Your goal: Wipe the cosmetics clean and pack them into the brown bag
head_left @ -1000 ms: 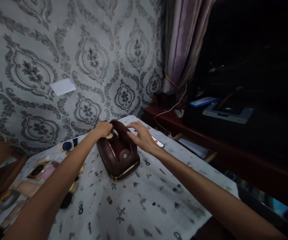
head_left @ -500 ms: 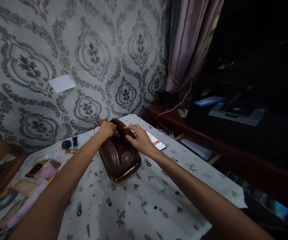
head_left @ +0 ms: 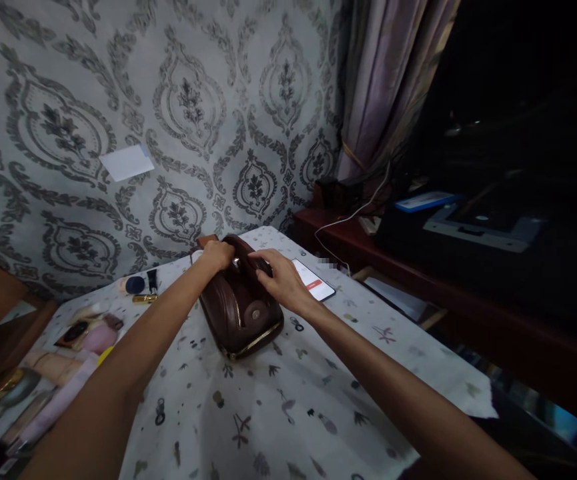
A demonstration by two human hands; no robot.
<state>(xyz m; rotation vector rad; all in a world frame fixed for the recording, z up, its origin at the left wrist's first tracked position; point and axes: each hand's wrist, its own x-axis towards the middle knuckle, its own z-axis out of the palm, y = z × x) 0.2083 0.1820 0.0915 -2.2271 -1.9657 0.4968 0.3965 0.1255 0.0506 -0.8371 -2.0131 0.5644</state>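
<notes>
Two hands on one brown pouch (head_left: 241, 310): left hand (head_left: 217, 255) curled closed over its far top edge, right hand (head_left: 279, 280) pinching the top beside it (zipper pull itself hidden under fingers). Pouch mid-table on one patterned cloth (head_left: 288, 400). One phone (head_left: 314, 281) just right, red band unreadable. Cosmetics (head_left: 88, 333) far left, too dim to count.

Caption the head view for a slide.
Both hands, left and right, grip the top of a brown pouch on a patterned tablecloth.
</notes>
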